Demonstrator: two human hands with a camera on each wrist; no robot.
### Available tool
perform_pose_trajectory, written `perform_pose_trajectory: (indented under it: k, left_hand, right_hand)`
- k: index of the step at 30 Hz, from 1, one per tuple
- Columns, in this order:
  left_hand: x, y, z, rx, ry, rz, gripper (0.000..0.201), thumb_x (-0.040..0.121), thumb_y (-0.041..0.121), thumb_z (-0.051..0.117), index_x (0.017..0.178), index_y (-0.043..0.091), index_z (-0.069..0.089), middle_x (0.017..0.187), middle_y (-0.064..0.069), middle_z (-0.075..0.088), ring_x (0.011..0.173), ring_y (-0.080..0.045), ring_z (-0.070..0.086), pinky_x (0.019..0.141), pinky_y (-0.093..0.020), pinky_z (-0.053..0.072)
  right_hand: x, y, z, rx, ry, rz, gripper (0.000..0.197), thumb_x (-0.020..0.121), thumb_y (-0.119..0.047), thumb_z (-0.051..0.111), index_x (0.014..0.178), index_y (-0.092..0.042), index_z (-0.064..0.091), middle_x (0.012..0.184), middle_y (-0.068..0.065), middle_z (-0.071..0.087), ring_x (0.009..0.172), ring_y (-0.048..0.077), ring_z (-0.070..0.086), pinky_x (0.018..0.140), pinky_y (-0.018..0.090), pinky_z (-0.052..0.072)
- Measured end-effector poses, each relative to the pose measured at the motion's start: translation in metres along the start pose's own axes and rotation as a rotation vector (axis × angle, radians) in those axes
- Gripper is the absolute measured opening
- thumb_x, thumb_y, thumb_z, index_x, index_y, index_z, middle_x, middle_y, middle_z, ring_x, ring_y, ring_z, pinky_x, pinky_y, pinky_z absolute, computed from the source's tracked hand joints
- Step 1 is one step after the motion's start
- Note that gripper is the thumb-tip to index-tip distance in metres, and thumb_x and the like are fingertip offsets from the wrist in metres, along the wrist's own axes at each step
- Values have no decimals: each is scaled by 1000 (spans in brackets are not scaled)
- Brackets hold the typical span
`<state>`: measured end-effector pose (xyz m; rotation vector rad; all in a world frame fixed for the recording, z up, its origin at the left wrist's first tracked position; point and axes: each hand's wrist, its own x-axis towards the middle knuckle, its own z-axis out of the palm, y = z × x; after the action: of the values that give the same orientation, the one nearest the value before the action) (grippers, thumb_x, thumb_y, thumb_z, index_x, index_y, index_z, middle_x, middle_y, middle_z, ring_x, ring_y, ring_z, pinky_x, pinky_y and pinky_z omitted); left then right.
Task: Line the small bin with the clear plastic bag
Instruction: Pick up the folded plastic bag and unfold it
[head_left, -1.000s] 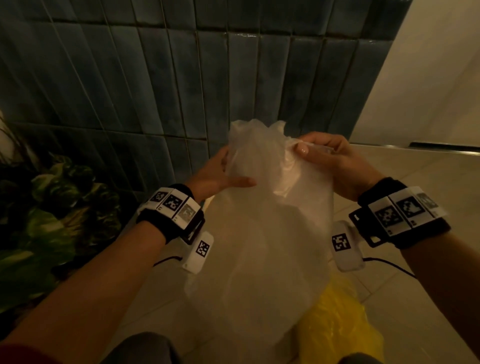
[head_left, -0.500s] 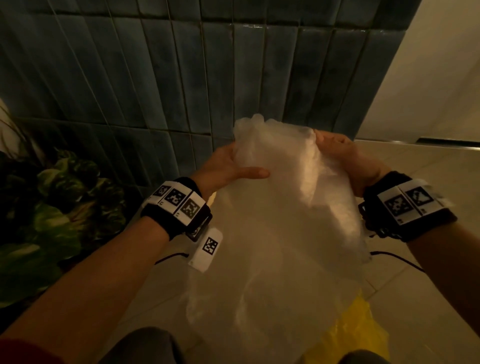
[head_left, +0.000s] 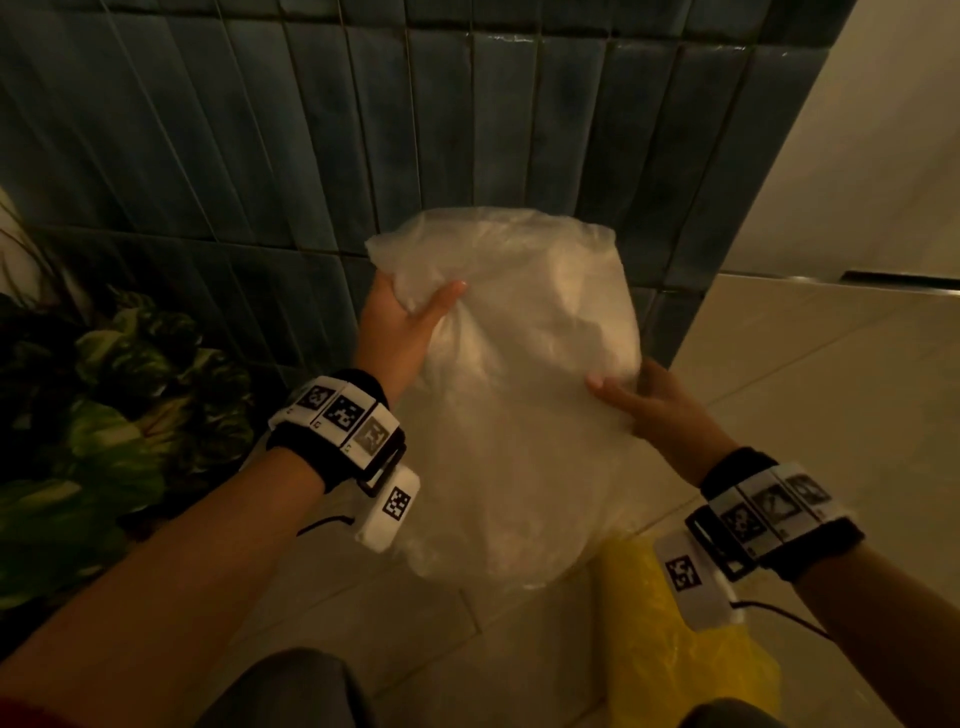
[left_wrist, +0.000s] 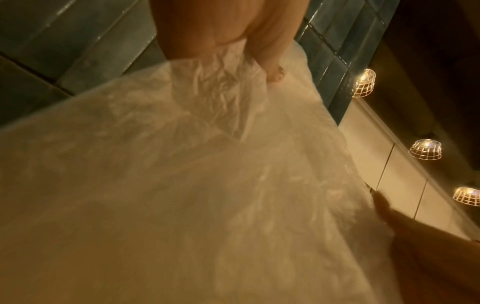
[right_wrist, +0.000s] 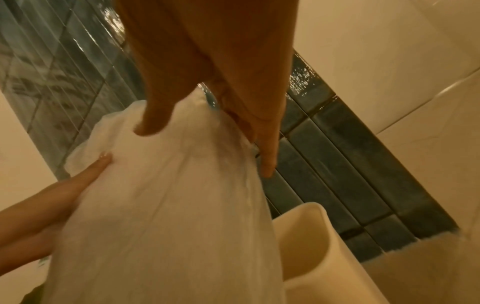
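A clear plastic bag (head_left: 524, 395) hangs billowed in mid-air before a dark tiled wall (head_left: 363, 130), not yet in the small bin (right_wrist: 319, 242), whose cream rim shows just beside it in the right wrist view. The left hand (head_left: 400, 322) grips bunched film near the top; the right hand (head_left: 649, 405) pinches a lower edge, so opening and lining appear still to come.

The bag got pulled wider

The right hand (head_left: 655, 404) slid down the clear plastic bag (head_left: 524, 395); the left hand (head_left: 402, 325) moved up higher.

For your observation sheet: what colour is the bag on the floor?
Yellow; the head view shows it best.
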<state>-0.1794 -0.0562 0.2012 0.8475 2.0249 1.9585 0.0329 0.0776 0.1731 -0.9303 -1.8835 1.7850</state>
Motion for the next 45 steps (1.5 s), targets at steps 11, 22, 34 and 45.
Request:
perform_pose_trajectory:
  k: [11,22,34,45]
  left_hand:
    - [-6,-13,-18,171,58,44,55,90,37,56,136,16,34,131,-2,51,112,-12,50,95,-29,44]
    - [-17,-26,-20,-58,-70,-298,55,77,44,69,120,13,58,112,-6,67,101,-21,64,89,-36,53]
    - [-11,-44,-47,71,111,-193,40,92,39,51,116,8,58,103,-7,63,100,-23,59,93,-36,46]
    - [-13,-35,-58,100,91,-106,39,98,29,42,126,4,50,100,4,57,98,-12,51,62,0,42]
  right_hand:
    - [25,16,-8,-156,190,-211,16,91,-27,58,103,-19,64,87,-3,67,71,0,63,59,13,50]
    - [29,-5,-7,-182,212,-308,19,93,-37,52,109,-32,59,94,-16,64,85,-2,60,68,18,47]
    - [17,-5,-11,-189,30,-167,61,74,-48,63,127,-19,53,114,4,63,99,18,65,85,38,55]
    - [23,0,-17,-153,73,-85,46,80,-34,67,121,-16,58,114,11,67,97,24,66,84,40,57]
